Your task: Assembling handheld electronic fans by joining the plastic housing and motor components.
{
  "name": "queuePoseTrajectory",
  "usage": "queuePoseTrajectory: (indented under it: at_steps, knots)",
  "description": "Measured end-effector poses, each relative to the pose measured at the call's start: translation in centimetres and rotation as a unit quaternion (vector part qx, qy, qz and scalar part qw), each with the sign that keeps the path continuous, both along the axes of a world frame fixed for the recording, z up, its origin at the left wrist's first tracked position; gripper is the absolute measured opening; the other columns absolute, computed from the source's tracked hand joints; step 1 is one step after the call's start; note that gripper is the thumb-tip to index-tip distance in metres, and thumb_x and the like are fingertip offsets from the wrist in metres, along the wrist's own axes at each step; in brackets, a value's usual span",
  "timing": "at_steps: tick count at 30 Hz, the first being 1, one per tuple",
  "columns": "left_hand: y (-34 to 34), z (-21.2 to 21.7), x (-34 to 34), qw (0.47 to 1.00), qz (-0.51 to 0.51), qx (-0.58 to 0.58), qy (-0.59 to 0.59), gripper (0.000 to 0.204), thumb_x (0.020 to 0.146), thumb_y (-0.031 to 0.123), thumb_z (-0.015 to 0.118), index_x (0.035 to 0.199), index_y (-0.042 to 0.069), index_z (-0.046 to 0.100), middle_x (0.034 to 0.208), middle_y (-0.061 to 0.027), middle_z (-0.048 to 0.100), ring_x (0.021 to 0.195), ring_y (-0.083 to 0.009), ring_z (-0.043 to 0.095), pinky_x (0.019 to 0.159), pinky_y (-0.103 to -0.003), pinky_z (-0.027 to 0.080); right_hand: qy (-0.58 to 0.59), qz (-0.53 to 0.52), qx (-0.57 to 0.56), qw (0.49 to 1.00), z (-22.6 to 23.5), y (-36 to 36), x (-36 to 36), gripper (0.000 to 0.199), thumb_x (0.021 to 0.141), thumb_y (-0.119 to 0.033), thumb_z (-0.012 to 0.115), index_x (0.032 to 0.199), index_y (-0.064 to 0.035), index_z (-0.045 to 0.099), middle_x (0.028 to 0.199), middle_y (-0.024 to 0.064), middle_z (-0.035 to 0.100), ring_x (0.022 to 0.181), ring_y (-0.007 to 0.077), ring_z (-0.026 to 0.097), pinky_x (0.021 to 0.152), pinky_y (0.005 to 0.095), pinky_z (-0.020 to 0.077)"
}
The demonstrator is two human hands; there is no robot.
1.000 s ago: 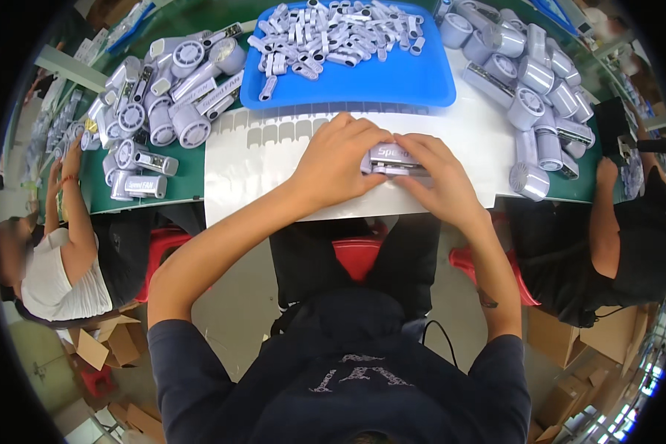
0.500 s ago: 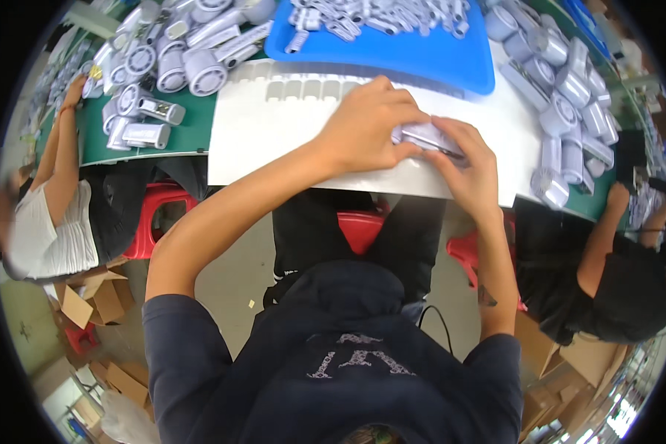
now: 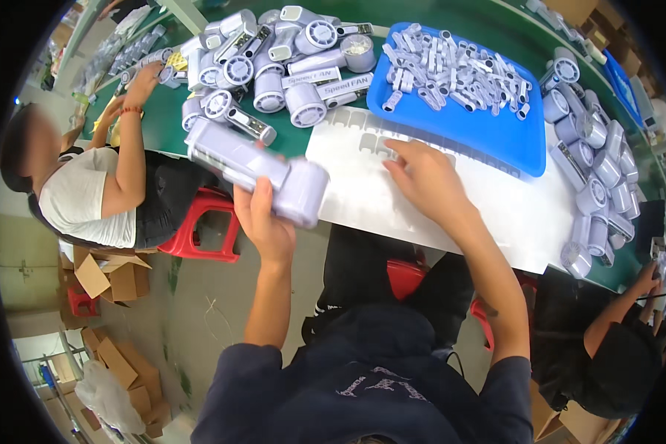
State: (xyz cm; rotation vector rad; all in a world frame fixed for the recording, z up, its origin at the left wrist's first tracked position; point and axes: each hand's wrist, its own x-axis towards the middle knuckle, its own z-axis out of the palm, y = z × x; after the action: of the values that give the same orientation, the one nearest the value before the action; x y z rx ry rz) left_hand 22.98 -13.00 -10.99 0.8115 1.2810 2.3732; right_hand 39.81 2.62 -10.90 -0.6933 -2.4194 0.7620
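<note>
My left hand (image 3: pixel 265 226) is wrapped round a pale lilac handheld fan (image 3: pixel 233 155), raised beyond the left edge of the white sheet. The fan's round head (image 3: pixel 307 191) points right and its handle slants up to the left; motion blurs it slightly. My right hand (image 3: pixel 433 185) is open, thumb and forefinger apart, over the white sheet (image 3: pixel 392 200). Its fingertips are beside a row of small grey translucent film pieces (image 3: pixel 374 140). Whether they touch a piece I cannot tell.
A blue tray (image 3: pixel 451 126) of small pale parts stands at the sheet's far side. Piles of pale fans (image 3: pixel 303 89) lie left of it on the green table, and more fans (image 3: pixel 592 170) lie right. Co-workers (image 3: pixel 89 185) sit on both sides.
Earlier both hands held a pale part together above the sheet. Now my left hand has carried a fan left, and my right hand has let go and is at the film pieces. The view has shifted.
</note>
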Motion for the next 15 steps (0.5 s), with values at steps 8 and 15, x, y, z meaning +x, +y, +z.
queuePoseTrajectory:
  at_steps: [8,15]
  knots:
    - [-1.2,-0.7,0.0,0.991,-0.131,-0.033,-0.006,0.042,0.088,0.025,0.059,0.116,-0.001,0.044,0.094,-0.0150,0.055,0.091,-0.0348,0.064,0.080,-0.043,0.051,-0.126,-0.097,0.031,0.987,-2.3,1.0,-5.4,0.018,0.084,-0.016,0.062,0.096,-0.0026,0.063,0.089,0.0165,0.064,0.085,0.0359,0.062,0.073,0.0456,0.0499]
    - [-0.6,-0.9,0.1,0.988,-0.150,-0.017,0.040,0.037,0.091,0.026,0.053,0.118,0.004,0.041,0.096,-0.0151,0.053,0.093,-0.0358,0.060,0.086,-0.046,0.046,-0.037,-0.134,0.019,0.990,-3.0,0.0,-6.0,0.014,0.081,-0.009,0.057,0.093,-0.0004,0.059,0.087,0.0200,0.063,0.079,0.0371,0.065,0.068,0.0462,0.0519]
